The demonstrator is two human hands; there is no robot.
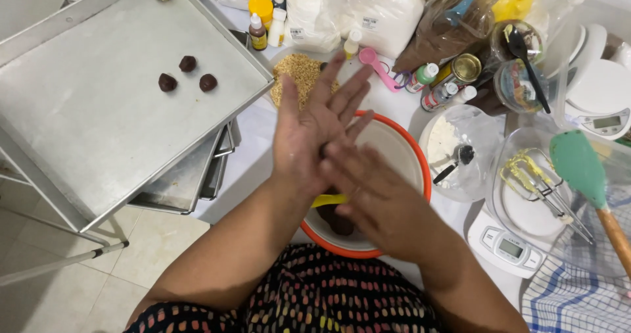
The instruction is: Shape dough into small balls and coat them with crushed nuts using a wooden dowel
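Palms [332, 152] pressed above bowl rim [420, 159]

White desk [253, 142] carries: an orange-rimmed bowl [420, 168] at front centre; a plate of chopped nuts [299, 73] behind it; a pink measuring spoon [374, 63]; small bottles [263, 27] and white bags [368, 14] at the rear; 2 white digital scales [509, 247], right; a checked cloth [578, 300] at the right corner; a metal baking tray [98, 109] overhangs the left edge, bearing 3 dark balls [187, 73].
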